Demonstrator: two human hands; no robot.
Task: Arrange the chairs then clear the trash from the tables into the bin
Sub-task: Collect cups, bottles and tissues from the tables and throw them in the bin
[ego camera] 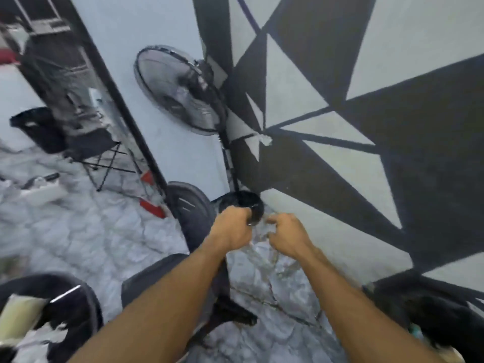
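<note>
Chairs sit lower centre by the wall; we can't tell if they're arranged. Our left hand curls its fingers round a dark round object under the fan; right hand fingers loosely curled, hold unclear. No tables in view; we judge trash clearing still ahead.

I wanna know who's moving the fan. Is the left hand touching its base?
Touching. The head view shows the left hand's fingers curled over the base's rim.
</note>
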